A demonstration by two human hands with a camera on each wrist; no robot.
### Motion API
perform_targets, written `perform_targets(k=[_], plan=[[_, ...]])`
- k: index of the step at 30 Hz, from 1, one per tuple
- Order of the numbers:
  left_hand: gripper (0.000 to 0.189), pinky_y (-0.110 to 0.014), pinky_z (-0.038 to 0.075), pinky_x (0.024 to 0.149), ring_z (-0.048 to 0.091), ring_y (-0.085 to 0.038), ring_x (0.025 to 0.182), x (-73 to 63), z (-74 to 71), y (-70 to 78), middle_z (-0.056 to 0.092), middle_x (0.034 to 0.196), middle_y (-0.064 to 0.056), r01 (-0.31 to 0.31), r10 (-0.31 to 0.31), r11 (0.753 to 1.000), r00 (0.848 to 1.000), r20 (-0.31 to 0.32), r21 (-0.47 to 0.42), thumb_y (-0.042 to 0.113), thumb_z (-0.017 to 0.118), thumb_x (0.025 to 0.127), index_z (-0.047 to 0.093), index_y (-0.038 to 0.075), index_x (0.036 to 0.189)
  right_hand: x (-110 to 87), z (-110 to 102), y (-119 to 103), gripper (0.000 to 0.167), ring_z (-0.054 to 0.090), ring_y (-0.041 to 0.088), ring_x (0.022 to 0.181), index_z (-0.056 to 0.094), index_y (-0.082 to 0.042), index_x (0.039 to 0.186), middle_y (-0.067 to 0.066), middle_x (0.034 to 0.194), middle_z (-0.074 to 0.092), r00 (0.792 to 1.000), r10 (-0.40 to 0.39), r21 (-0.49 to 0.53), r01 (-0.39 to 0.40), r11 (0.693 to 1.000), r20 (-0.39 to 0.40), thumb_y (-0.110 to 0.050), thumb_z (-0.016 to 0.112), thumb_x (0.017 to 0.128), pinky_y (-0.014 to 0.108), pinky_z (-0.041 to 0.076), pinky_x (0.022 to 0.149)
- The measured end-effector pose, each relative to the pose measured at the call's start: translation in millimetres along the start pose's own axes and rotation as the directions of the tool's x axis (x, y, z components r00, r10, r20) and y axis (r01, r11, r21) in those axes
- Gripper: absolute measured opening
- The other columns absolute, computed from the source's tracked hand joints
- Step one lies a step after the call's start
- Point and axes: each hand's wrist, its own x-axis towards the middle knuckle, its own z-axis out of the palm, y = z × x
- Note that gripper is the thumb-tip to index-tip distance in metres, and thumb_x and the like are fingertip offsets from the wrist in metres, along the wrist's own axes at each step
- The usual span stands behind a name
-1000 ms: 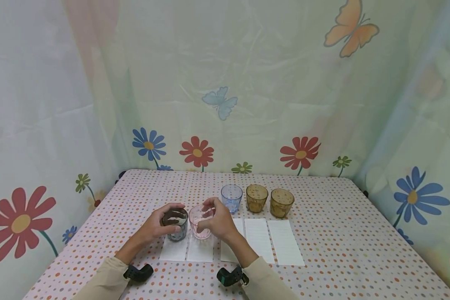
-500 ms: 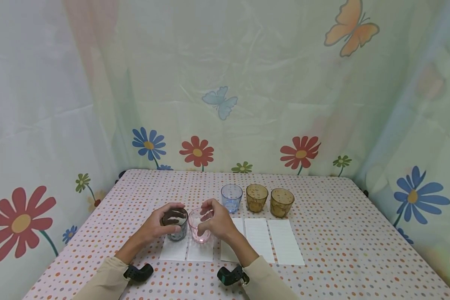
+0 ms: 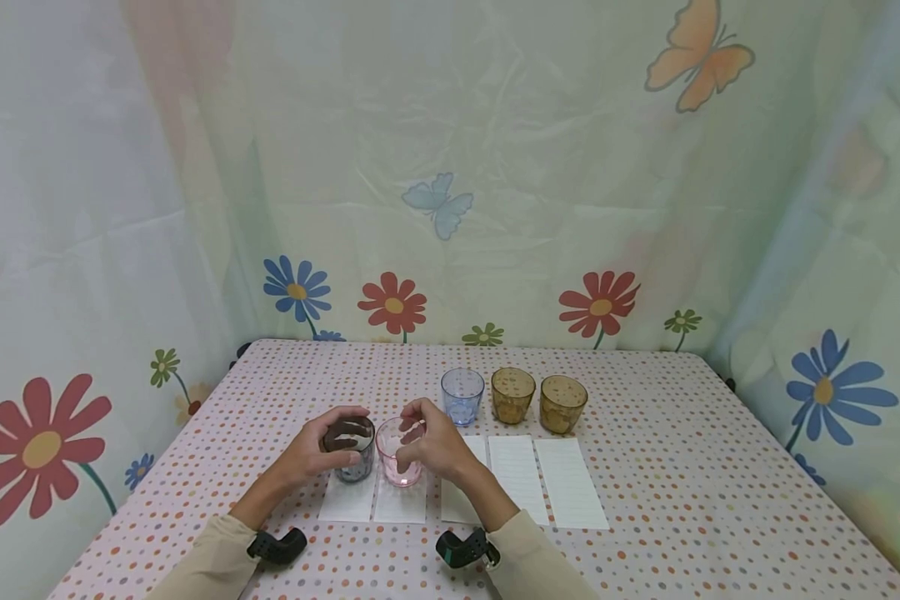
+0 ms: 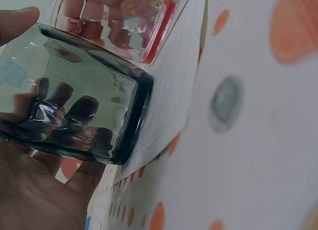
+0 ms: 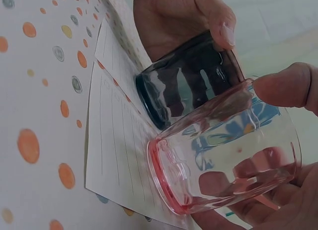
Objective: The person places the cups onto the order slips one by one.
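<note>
Fingers and thumb of the left hand point(image 3: 315, 446) curl round a dark glass point(image 3: 355, 472), while those of the right hand point(image 3: 440, 443) clasp a pink glass point(image 3: 390, 452) just beside it, at its three o'clock. Both are upright at the twelve-o'clock ends of lined paper strips point(image 3: 345, 504). Toward two o'clock, a blue glass point(image 3: 462, 400) and two amber glasses point(image 3: 512, 398) stand on a dotted tablecloth point(image 3: 667, 475).

A dark teal glass point(image 4: 79, 98), a pink glass point(image 5: 226, 150), a blue glass point(image 3: 462, 398) and two amber glasses point(image 3: 513, 397) are set off by white, ruled paper slips point(image 3: 572, 483). The pale tablecloth point(image 3: 690, 467) is spotted orange and grey; the backdrop point(image 3: 532, 167) is printed with red flowers point(image 3: 393, 305) and blue flowers point(image 3: 296, 290).
</note>
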Motion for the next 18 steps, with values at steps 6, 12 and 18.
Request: perform_targets(k=[6, 12, 18], plan=[[0.057, -0.059, 0.049, 0.102, 0.056, -0.048, 0.123, 0.5, 0.1, 1.0, 0.052, 0.137, -0.033, -0.007, 0.007, 1.000, 1.000, 0.002, -0.014, 0.001, 0.067, 0.092, 0.045, -0.002, 0.145, 1.3, -0.3, 2.2, 0.067, 0.061, 0.038, 0.105, 0.052, 0.000, 0.124, 0.015, 0.113, 0.060, 1.000, -0.003, -0.013, 0.003, 1.000, 0.015, -0.004, 0.077, 0.062, 0.031, 0.055, 0.073], [0.057, -0.058, 0.050, 0.101, 0.058, -0.046, 0.123, 0.7, 0.7, 0.4, 0.056, 0.136, -0.028, 0.007, -0.007, 1.000, 1.000, -0.005, -0.001, 0.000, 0.066, 0.091, 0.046, -0.001, 0.145, 0.7, -1.4, 2.3, 0.068, 0.061, 0.040, 0.105, 0.051, -0.002, 0.124, 0.016, 0.114, 0.059, 0.999, -0.027, -0.010, 0.028, 1.000, 0.026, -0.002, 0.075, 0.060, 0.030, 0.054, 0.072], [0.056, -0.058, 0.049, 0.102, 0.058, -0.044, 0.123, 0.2, 0.3, -2.4, 0.052, 0.136, -0.034, -0.009, 0.009, 1.000, 1.000, 0.002, 0.005, -0.002, 0.065, 0.092, 0.045, -0.004, 0.144, 0.5, -2.6, 3.6, 0.071, 0.059, 0.044, 0.108, 0.048, 0.000, 0.128, 0.019, 0.117, 0.057, 0.998, -0.041, 0.030, 0.039, 0.999, 0.049, 0.001, 0.073, 0.061, 0.030, 0.053, 0.071]])
